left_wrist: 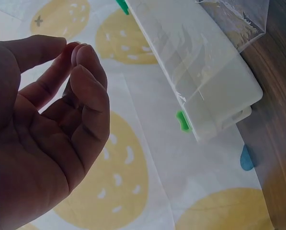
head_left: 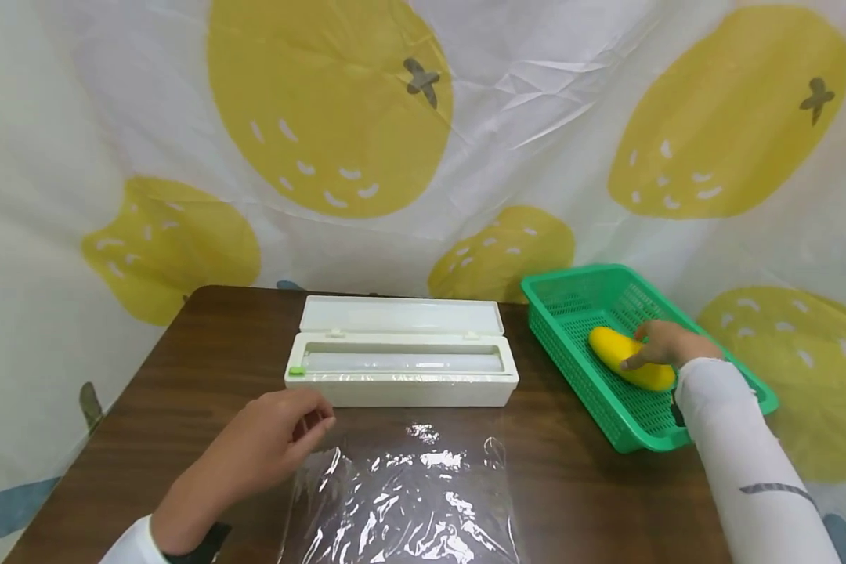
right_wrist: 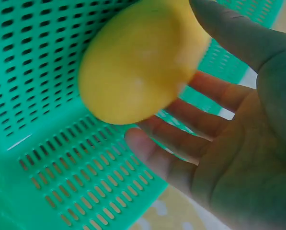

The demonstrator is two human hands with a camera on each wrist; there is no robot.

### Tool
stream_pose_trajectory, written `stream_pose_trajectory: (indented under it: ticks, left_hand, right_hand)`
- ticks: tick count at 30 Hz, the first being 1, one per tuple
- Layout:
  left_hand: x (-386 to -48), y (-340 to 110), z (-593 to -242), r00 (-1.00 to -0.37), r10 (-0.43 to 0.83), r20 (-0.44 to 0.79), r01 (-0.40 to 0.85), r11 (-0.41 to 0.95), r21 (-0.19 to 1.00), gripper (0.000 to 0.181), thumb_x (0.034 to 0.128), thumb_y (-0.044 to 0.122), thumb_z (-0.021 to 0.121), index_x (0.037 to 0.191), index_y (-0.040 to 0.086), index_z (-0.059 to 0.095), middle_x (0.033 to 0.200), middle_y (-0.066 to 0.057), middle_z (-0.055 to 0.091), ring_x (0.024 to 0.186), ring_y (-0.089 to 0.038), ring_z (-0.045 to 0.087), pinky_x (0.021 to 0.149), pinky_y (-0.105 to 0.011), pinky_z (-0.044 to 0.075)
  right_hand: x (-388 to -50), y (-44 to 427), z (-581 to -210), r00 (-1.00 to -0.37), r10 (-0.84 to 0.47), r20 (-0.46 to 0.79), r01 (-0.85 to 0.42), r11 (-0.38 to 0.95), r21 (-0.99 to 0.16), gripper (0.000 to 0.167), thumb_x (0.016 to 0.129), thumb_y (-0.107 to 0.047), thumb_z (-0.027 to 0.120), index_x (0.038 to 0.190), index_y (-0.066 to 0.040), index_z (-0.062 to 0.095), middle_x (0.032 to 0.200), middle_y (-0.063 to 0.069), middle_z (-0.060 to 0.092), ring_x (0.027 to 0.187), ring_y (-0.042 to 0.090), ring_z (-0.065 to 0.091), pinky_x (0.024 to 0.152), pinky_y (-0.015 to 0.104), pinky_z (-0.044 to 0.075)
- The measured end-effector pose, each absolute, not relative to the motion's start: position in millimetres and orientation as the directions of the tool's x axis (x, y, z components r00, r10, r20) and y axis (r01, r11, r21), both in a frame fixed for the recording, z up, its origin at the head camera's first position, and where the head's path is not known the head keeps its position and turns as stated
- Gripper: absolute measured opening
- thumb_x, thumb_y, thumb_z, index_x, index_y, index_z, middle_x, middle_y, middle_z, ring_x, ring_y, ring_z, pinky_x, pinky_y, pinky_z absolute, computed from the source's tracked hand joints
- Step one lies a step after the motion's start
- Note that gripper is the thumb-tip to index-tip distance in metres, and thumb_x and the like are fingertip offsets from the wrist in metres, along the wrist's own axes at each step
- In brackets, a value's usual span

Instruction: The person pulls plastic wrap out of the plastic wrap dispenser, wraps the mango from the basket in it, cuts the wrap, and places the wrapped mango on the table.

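Note:
My right hand (head_left: 673,345) is over a long, smooth yellow fruit (head_left: 616,352) in the green basket (head_left: 571,368). The thumb lies on one side of the fruit and fingers reach around the other; its exact kind I cannot tell. The right wrist view shows the fruit's rounded end (right_wrist: 128,72) beside the fingers. My left hand (head_left: 275,435) hovers in front of a white cling film dispenser (head_left: 402,392), fingers loosely curled, nothing held. The dispenser's lid (head_left: 402,315) stands up, showing the film roll. A sheet of clear film (head_left: 402,501) lies in front of it.
A brown wooden table (head_left: 204,360) bears everything. Behind it hangs a white cloth with yellow fruit prints (head_left: 331,102). A green slider (head_left: 297,370) sits at the dispenser's left end. The basket stands right of the dispenser, its rim raised around the fruit.

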State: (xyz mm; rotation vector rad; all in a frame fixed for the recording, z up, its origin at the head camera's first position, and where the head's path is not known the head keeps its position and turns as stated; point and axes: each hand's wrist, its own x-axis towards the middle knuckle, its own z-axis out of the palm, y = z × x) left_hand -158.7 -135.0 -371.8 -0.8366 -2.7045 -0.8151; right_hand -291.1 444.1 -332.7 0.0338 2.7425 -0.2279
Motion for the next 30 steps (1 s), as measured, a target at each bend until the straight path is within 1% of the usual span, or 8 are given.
stream_pose_trajectory:
  ticks: [5, 11, 14, 17, 20, 23, 27, 30]
  left_hand:
    - [-159, -133, -374, -0.821, 0.461, 0.337, 0.570, 0.693, 0.441, 0.007, 0.0921, 0.015, 0.072, 0.088, 0.020, 0.067, 0.075, 0.017, 0.058, 0.067, 0.005, 0.051, 0.061, -0.019, 0.048]
    - [-162, -132, -371, -0.824, 0.458, 0.334, 0.566, 0.697, 0.441, 0.007, 0.0922, 0.015, 0.072, 0.088, 0.020, 0.068, 0.074, 0.017, 0.058, 0.067, 0.005, 0.051, 0.061, -0.019, 0.048]
    - [-163, -133, -369, -0.819, 0.470, 0.330, 0.574, 0.688, 0.444, 0.006, 0.0925, 0.014, 0.071, 0.088, 0.019, 0.068, 0.075, 0.016, 0.059, 0.067, 0.005, 0.052, 0.061, -0.020, 0.048]
    - [-165, -133, -366, -0.810, 0.481, 0.334, 0.586, 0.681, 0.440, 0.005, 0.0933, 0.015, 0.070, 0.089, 0.017, 0.070, 0.075, 0.015, 0.060, 0.067, 0.005, 0.052, 0.061, -0.020, 0.049]
    - [-168, -133, -362, -0.798, 0.487, 0.355, 0.602, 0.677, 0.425, 0.004, 0.0932, 0.015, 0.070, 0.089, 0.017, 0.070, 0.075, 0.015, 0.061, 0.067, 0.005, 0.053, 0.061, -0.020, 0.049]
    - [-172, -131, -357, -0.770, 0.495, 0.402, 0.634, 0.663, 0.397, 0.005, 0.0927, 0.013, 0.071, 0.090, 0.018, 0.070, 0.076, 0.016, 0.060, 0.068, 0.005, 0.053, 0.061, -0.021, 0.049]
    - [-176, -124, -349, -0.722, 0.501, 0.477, 0.679, 0.645, 0.350, 0.007, 0.0915, 0.011, 0.071, 0.091, 0.018, 0.069, 0.078, 0.014, 0.061, 0.069, 0.003, 0.054, 0.063, -0.021, 0.050]
    - [-179, -117, -344, -0.677, 0.510, 0.530, 0.717, 0.622, 0.316, 0.006, 0.0909, 0.012, 0.071, 0.093, 0.017, 0.068, 0.081, 0.012, 0.062, 0.070, -0.001, 0.057, 0.064, -0.021, 0.051]
  right_hand:
    - [-290, 449, -341, -0.931, 0.012, -0.364, 0.075, 0.984, -0.159, 0.088, 0.083, -0.040, 0.080, 0.142, 0.013, 0.041, 0.141, 0.039, 0.045, 0.119, 0.053, 0.050, 0.090, 0.062, 0.048]
    - [-293, 451, -336, -0.943, 0.007, -0.332, 0.062, 0.986, -0.153, 0.088, 0.083, -0.040, 0.079, 0.141, 0.014, 0.042, 0.138, 0.040, 0.046, 0.115, 0.051, 0.054, 0.087, 0.060, 0.050]
    - [-292, 448, -323, -0.962, -0.019, -0.271, 0.024, 0.988, -0.154, 0.087, 0.083, -0.040, 0.079, 0.140, 0.015, 0.042, 0.135, 0.041, 0.048, 0.111, 0.051, 0.056, 0.086, 0.061, 0.050]
    - [-288, 438, -301, -0.984, -0.061, -0.165, -0.033, 0.985, -0.169, 0.086, 0.084, -0.039, 0.078, 0.139, 0.016, 0.041, 0.131, 0.040, 0.052, 0.108, 0.049, 0.057, 0.088, 0.063, 0.048]
    - [-284, 415, -273, -0.991, -0.130, -0.037, -0.121, 0.977, -0.177, 0.084, 0.084, -0.036, 0.079, 0.139, 0.015, 0.042, 0.130, 0.040, 0.052, 0.111, 0.051, 0.054, 0.092, 0.065, 0.044]
    - [-271, 382, -247, -0.978, -0.196, 0.078, -0.207, 0.964, -0.166, 0.079, 0.082, -0.033, 0.081, 0.137, 0.011, 0.046, 0.128, 0.036, 0.053, 0.112, 0.048, 0.052, 0.093, 0.063, 0.043]
    - [-246, 332, -224, -0.949, -0.268, 0.165, -0.289, 0.950, -0.117, 0.075, 0.080, -0.032, 0.083, 0.139, 0.000, 0.051, 0.129, 0.025, 0.054, 0.104, 0.039, 0.055, 0.086, 0.055, 0.047]
    - [-229, 300, -222, -0.906, -0.361, 0.220, -0.389, 0.916, -0.096, 0.072, 0.078, -0.030, 0.086, 0.137, -0.006, 0.054, 0.129, 0.020, 0.055, 0.101, 0.035, 0.058, 0.084, 0.052, 0.049]
